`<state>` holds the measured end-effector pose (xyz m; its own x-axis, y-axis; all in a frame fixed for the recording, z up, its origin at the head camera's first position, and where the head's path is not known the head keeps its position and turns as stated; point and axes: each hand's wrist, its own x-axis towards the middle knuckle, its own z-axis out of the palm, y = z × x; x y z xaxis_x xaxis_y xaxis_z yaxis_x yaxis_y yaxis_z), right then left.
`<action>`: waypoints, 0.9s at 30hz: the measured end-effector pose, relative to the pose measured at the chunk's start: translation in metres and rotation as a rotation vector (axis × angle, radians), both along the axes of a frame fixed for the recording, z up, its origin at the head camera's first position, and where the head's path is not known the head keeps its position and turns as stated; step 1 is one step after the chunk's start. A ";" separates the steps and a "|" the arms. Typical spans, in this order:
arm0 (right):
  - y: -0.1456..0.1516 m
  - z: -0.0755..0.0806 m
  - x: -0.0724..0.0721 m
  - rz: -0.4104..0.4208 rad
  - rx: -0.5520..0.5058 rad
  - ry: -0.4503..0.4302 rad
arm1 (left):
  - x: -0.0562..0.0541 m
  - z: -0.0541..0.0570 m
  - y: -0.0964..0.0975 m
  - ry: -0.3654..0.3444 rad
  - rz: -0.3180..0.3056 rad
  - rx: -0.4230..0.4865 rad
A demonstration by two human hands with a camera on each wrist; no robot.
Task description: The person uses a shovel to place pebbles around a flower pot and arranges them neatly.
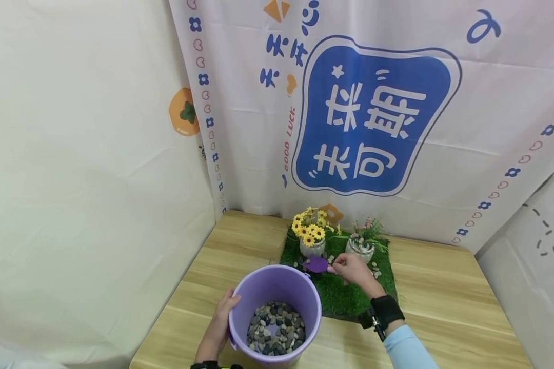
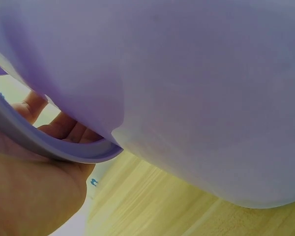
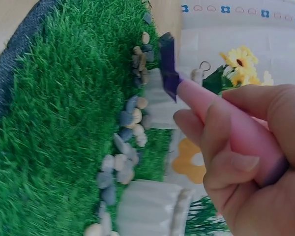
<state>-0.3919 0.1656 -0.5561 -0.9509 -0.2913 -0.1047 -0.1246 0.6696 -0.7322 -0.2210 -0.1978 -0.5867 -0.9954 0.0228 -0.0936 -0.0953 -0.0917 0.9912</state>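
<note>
My left hand (image 1: 219, 319) grips the left side of a purple bucket (image 1: 239, 281), its fingertips at the rim. In the left wrist view the bucket's handle (image 2: 64, 149) crosses in front of that hand, and some fingers are hidden by the wall. A layer of grey and tan pebbles (image 1: 277, 328) covers most of the bucket's bottom. My right hand (image 1: 353, 269) holds a small toy shovel by its pink handle (image 3: 231, 123). The shovel's purple blade (image 1: 316, 264) is above the back of the artificial grass mat (image 1: 346, 297), near the yellow flowers' pot (image 1: 313, 249).
Yellow flowers (image 1: 309, 230) fill the left white pot, and a pink-flowered plant (image 1: 367, 230) stands in the right pot (image 1: 359, 252). A row of pebbles (image 3: 123, 162) lies in front of the pots. Printed cloth (image 1: 254, 154) hangs behind the wooden table (image 1: 443, 287).
</note>
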 end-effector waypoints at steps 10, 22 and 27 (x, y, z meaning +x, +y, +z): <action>-0.003 0.018 0.002 0.005 0.135 0.110 | -0.002 -0.002 0.002 0.002 -0.004 0.009; 0.004 0.040 0.018 0.033 0.201 0.170 | 0.000 0.000 -0.001 -0.017 -0.008 0.009; 0.017 0.053 0.028 0.048 0.229 0.228 | 0.000 0.001 -0.001 -0.016 -0.006 0.009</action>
